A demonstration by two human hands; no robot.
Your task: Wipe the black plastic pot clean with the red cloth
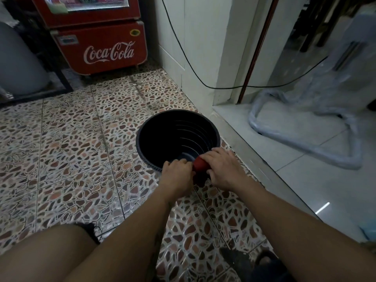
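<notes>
A black plastic pot (175, 135) with a ribbed inside stands on the pebble-patterned floor, tilted a little toward me. My left hand (176, 173) grips its near rim. My right hand (222, 169) presses a bunched red cloth (200, 164) onto the near rim just right of the left hand. Only a small part of the cloth shows between the two hands.
A red Coca-Cola cooler (101, 45) stands at the back left. A raised white-tiled step (284, 165) runs along the right, with a plastic-wrapped tube frame (305, 135) on it. A black cable (195, 64) hangs by the wall. My knee (50, 255) is at the lower left.
</notes>
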